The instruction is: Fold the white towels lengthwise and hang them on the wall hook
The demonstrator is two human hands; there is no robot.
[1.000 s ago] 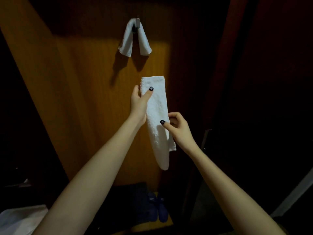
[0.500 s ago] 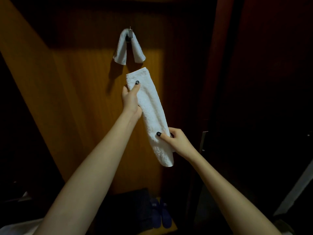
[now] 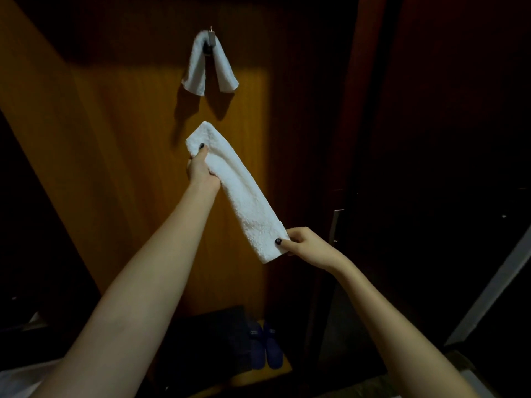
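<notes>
- wall hook (image 3: 211,38), top centre of frame, carries one white towel: hung towel (image 3: 209,64) draped over it, both ends hanging down and splayed like an inverted V
- hook mostly covered by cloth; only a metal tip + dark bit in the middle show
- 2nd one = folded towel (image 3: 241,193), long narrow strip, mid frame, below the hung towel & apart from it, held in the air in front of the wood panel (image 3: 129,139)
- it runs diagonally, upper-left end to lower-right end, pulled fairly straight btwn both hands
- left hand (image 3: 201,168) grips the upper end: thumb across the front w/ dark nail showing, other fingers behind the cloth, not visible
- right hand (image 3: 307,245) pinches the lower end near the corner: thumb on front, fingers curled behind, partly hidden
- bottom centre: pair of blue slippers (image 3: 265,349) side by side, just right of a dark flat thing (image 3: 207,334), too dim to ID
- right of panel: nearly black, only a small metal handle (image 3: 334,225) readable
- bottom-left corner: pale surface (image 3: 17,380), cut off by frame edge, can't ID
</notes>
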